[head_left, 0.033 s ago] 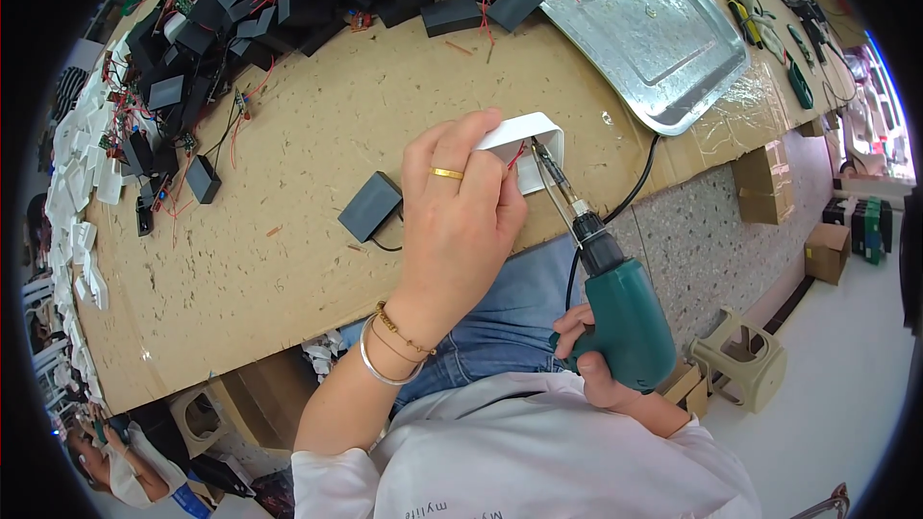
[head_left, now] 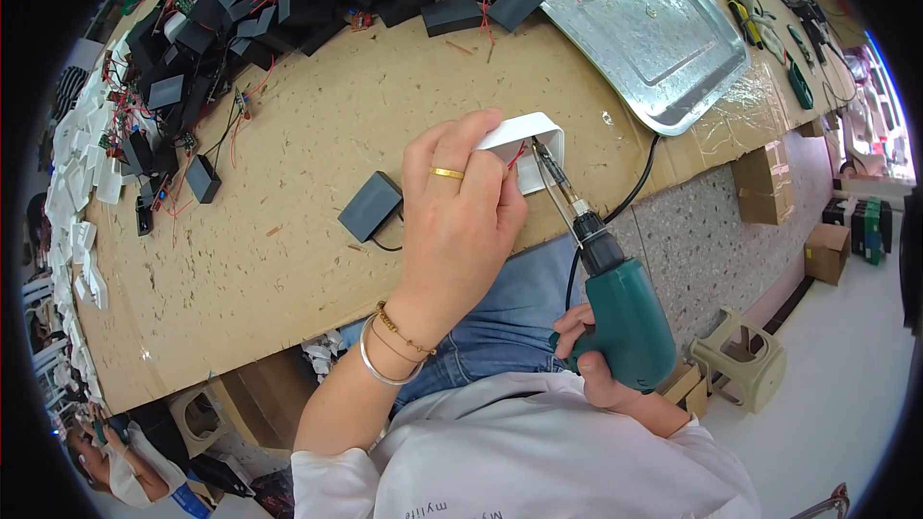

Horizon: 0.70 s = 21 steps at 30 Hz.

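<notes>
1. While the left hand gripped the white housing at the bench's near edge, red wires showed inside.
2. Right hand clenched the green electric screwdriver, its bit apparently inside the housing.

At the edge of a cardboard-covered table, the left hand presses down a white plastic housing while the right hand grips a green electric screwdriver whose bit enters the housing, a metal tray lying beyond.
</notes>
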Tool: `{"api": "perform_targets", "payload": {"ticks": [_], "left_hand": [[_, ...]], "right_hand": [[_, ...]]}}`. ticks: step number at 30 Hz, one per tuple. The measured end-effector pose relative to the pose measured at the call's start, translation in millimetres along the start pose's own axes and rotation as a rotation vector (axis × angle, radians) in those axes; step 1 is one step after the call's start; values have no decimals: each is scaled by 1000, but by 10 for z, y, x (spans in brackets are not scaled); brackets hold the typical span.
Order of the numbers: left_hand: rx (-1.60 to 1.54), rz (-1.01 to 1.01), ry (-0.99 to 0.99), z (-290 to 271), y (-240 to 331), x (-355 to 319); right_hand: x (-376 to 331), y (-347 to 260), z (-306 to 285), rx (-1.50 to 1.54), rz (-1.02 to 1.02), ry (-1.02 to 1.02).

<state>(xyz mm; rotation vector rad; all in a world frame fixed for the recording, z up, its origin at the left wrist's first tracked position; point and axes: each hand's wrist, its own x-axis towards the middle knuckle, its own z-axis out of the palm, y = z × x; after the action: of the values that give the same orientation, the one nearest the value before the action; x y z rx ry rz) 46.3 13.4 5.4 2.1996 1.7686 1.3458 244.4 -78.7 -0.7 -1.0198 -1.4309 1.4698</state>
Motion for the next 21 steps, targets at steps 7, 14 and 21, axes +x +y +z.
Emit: {"api": "perform_targets", "payload": {"ticks": [7,14,21], "left_hand": [[3,-2,4,6,0,2],[1,-1,8,10,-8,2],[6,1,9,5,-6,8]], "right_hand": [[-4,55,-47,-174,-66,-125],[-3,45,-50,-176,-65,-116],[-11,74,-60,-176,-48,-109]]}}
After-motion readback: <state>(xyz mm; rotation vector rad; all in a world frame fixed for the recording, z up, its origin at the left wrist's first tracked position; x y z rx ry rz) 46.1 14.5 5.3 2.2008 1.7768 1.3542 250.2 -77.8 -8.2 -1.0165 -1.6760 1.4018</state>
